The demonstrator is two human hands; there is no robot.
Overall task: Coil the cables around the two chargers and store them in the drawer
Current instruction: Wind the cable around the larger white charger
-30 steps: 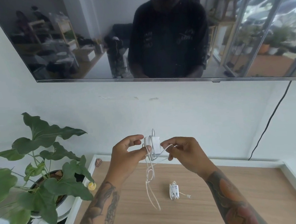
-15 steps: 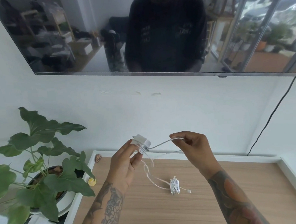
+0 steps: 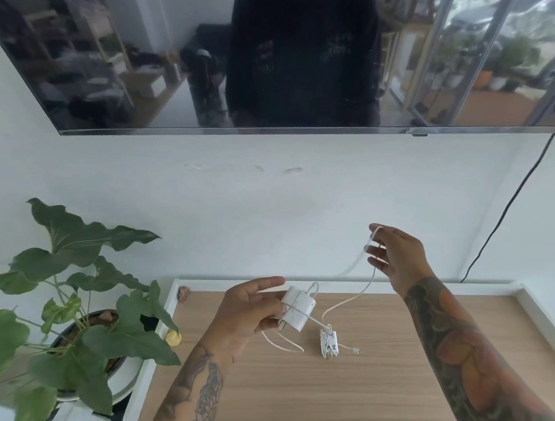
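Small white plastic charger block (image 3: pixel 297 312), light and rigid, pinched in my left hand (image 3: pixel 247 311) above the wooden surface's middle. Its thin white cable (image 3: pixel 362 291), limp and slippery, loops over my right hand (image 3: pixel 396 256), fingers loosely curled. Second wrapped white charger (image 3: pixel 328 341) lies just beside.

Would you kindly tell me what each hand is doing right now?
Left hand: grips the white charger.
Right hand: holds the white cable in its fingers, pulled out to the side.
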